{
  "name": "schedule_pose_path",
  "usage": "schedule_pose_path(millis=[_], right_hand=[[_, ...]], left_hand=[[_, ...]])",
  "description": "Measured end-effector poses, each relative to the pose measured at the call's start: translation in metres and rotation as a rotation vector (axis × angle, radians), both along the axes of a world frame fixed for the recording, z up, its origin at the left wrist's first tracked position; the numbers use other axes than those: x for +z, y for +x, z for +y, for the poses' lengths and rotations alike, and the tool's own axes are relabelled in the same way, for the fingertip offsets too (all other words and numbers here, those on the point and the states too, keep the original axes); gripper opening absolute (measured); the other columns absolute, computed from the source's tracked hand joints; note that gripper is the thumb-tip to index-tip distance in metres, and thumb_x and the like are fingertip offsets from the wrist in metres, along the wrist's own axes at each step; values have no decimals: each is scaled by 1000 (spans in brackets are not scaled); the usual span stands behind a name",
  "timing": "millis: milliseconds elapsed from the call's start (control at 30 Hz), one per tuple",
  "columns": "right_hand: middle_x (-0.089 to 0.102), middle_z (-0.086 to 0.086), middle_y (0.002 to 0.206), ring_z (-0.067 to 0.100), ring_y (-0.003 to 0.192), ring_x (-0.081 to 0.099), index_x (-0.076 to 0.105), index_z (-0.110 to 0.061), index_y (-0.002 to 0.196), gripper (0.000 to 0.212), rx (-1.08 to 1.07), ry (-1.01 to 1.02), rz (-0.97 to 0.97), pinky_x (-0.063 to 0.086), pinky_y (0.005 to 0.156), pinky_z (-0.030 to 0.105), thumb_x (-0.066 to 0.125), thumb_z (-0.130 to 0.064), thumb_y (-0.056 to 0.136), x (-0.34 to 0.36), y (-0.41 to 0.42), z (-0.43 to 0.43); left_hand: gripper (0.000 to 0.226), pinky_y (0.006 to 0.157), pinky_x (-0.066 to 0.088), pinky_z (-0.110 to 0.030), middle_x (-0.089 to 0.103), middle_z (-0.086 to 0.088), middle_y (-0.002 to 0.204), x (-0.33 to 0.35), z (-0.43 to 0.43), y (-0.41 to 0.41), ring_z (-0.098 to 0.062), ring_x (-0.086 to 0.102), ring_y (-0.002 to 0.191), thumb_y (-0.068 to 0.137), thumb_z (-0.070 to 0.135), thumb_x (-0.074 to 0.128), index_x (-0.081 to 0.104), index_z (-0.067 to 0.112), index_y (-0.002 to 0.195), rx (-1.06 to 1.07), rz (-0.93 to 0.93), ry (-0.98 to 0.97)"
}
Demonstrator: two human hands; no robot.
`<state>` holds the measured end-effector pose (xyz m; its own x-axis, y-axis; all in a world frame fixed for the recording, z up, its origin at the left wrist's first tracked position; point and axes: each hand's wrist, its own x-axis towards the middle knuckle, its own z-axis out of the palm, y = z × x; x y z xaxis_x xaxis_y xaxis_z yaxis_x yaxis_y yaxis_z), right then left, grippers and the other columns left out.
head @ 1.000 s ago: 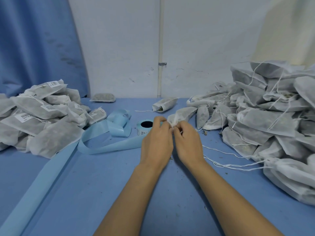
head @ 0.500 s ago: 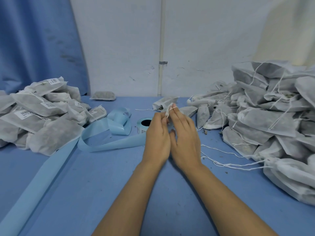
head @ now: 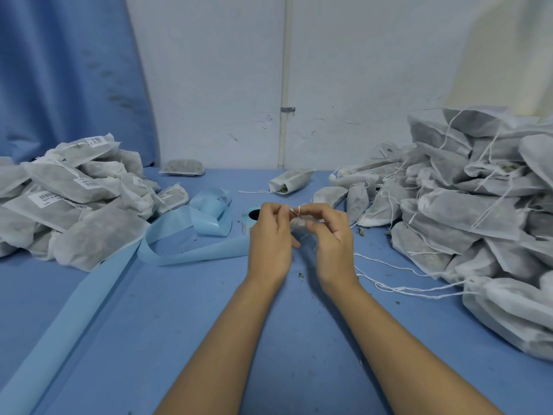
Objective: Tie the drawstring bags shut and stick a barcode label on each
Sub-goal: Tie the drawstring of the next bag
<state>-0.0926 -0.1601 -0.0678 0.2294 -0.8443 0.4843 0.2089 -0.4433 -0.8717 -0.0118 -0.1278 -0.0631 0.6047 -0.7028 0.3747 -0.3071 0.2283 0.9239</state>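
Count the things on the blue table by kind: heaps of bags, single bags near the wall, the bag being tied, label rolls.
Heaps of bags: 2
Single bags near the wall: 2
Bag being tied: 1
Label roll: 1
Total: 6

Both bare forearms reached forward side by side, wrists near each other. The left hand and right hand showed their backs, fingers curled, tips almost meeting and pinching a thin white drawstring between them.
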Motion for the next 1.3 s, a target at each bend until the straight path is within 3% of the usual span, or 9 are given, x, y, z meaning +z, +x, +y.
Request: schedule_pose_path(millis=[267, 367, 467, 567, 700, 833, 1000, 1067, 1300], right_hand=[[61, 10, 102, -6, 95, 52, 70, -25, 82, 23, -23, -49, 31, 39, 78, 6, 49, -22, 72, -4, 1, -4], [67, -14, 92, -3, 99, 49, 69, -29, 81, 25, -59, -128, 109, 37, 82, 8, 46, -19, 75, -7, 3, -3], [62, -33, 83, 0, 102, 47, 66, -34, 79, 29, -94, -208, 217, 38, 93, 23, 43, -18, 78, -4, 3, -2], [64, -20, 90, 6, 104, 46, 73, -18, 91, 40, -119, -252, 336, 38, 98, 31, 36, -17, 78, -4, 2, -2], [69, -8, 104, 7, 108, 46, 75, -14, 101, 46, -26, -186, 385, 35, 93, 11, 34, -8, 81, -1, 4, -2], [72, 9, 100, 15, 96, 67, 74, -11, 84, 45, 184, 101, 120, 50, 86, 22, 37, 15, 81, 6, 8, -4], [75, 7, 83, 15, 80, 71, 78, -13, 72, 46, 304, 260, -17, 51, 71, 16, 40, 13, 77, 10, 0, -9], [75, 8, 85, 13, 79, 69, 77, -9, 76, 43, 377, 350, -76, 53, 75, 19, 40, 14, 78, 11, -4, -11], [73, 1, 90, 3, 68, 62, 78, -10, 79, 16, 548, 649, -375, 54, 74, 19, 64, -8, 72, 14, -6, -11]], left_hand=[[16, 47, 41, -16, 67, 4, 76, 2, 3, 2, -9, 55, 44, 96, 27, 53, 53, 20, 81, 56, 40, -40], [18, 48, 42, -17, 65, 1, 71, 4, 4, 5, -10, 55, 42, 94, 22, 57, 55, 16, 77, 86, 34, -68], [17, 50, 43, -22, 66, 1, 69, 6, 5, 7, -15, 56, 42, 91, 18, 61, 60, 17, 74, 92, 35, -89], [14, 46, 40, -19, 65, 0, 60, 5, 4, 8, -12, 55, 40, 90, 16, 63, 62, 14, 76, 58, 65, -81], [9, 48, 47, -21, 62, -4, 60, 3, 2, 11, -10, 56, 43, 92, 9, 60, 63, 6, 84, 17, 191, -108], [14, 57, 54, -23, 66, -5, 70, 2, 2, 15, -11, 63, 54, 94, 7, 54, 64, 8, 85, -14, 211, -117], [21, 71, 53, -25, 67, -1, 75, -4, 7, 21, -10, 62, 67, 96, 11, 51, 62, 19, 80, -18, 12, -70], [21, 71, 51, -25, 65, 0, 75, -6, 8, 23, -7, 60, 65, 97, 13, 49, 61, 20, 82, -34, -22, -49], [20, 65, 45, -29, 61, 2, 69, -12, 8, 24, -9, 52, 60, 97, 13, 49, 60, 11, 80, -41, 51, -21]])
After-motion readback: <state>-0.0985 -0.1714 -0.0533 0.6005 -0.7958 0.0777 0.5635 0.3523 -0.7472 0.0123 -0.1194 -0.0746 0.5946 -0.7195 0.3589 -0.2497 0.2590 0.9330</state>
